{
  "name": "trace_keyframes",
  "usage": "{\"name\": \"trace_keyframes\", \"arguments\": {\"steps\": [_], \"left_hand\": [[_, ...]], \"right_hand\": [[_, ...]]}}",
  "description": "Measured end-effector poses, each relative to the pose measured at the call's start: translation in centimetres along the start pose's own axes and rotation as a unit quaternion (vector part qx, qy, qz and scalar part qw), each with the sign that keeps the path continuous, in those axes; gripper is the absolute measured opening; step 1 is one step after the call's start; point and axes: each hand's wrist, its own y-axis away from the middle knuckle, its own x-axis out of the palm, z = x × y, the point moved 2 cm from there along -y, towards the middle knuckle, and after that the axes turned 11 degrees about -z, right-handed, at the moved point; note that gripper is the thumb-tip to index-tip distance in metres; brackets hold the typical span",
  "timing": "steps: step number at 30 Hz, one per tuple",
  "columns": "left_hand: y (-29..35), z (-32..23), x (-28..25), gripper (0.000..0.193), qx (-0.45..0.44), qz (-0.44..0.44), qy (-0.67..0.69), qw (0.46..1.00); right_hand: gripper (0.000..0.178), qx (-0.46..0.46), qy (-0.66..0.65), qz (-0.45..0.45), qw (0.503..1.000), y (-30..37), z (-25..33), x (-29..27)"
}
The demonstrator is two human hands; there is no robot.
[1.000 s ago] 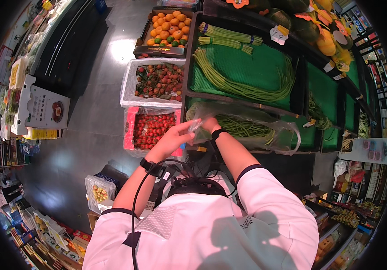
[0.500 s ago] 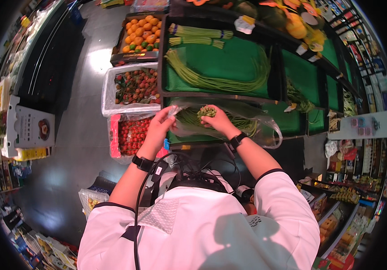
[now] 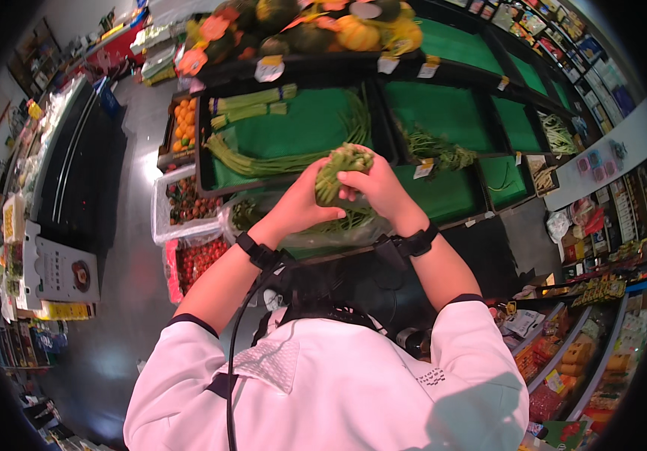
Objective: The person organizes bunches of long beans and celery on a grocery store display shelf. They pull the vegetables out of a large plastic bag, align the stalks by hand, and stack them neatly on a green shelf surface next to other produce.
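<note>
White cloth shirt (image 3: 338, 376) looking matt at six o'clock, clear plastic bag (image 3: 305, 240) shining near centre, green stalk bundle (image 3: 332, 176) looking bumpy toward twelve, smooth dark floor (image 3: 136, 267) gleaming at nine.

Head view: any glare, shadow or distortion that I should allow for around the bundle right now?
Head view, middle: pinkish light, yet the green bundle reads clearly in the right hand; head view, left: glare on the dark floor, and the long black case bends; head view, bottom: a shadow on the white shirt; head view, rim: black vignette.
</note>
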Motion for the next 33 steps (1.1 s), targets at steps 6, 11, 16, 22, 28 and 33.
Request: {"name": "trace_keyframes", "arguments": {"steps": [6,11,16,22,28,33], "left_hand": [[-3.8,-3.0,4.1,0.034,-0.029,-0.111,0.005,0.993],[-5.5,-6.2,2.1,0.022,-0.004,-0.246,-0.075,0.966],[-6.4,-13.9,1.5,0.019,0.02,-0.294,-0.005,0.956],[-8.9,-20.2,2.5,0.021,0.086,-0.283,-0.005,0.955],[-8.6,-24.5,2.2,0.019,0.097,-0.326,0.032,0.94],[-8.3,-28.9,2.7,0.013,0.076,-0.345,-0.039,0.935]], "right_hand": [[0.033,-0.038,-0.15,0.019,0.988,0.2,2.3,-3.9],[0.07,-0.134,0.038,-0.037,0.99,2.4,-0.6,-6.7],[0.097,-0.097,0.198,0.007,0.975,3.3,-3.9,-4.3],[0.112,-0.286,0.132,-0.005,0.949,-0.3,-5.6,0.1],[0.09,-0.298,0.029,-0.081,0.951,-1.5,-4.3,4.0],[0.063,-0.216,-0.09,-0.074,0.969,-4.7,-5.8,3.9]]}}
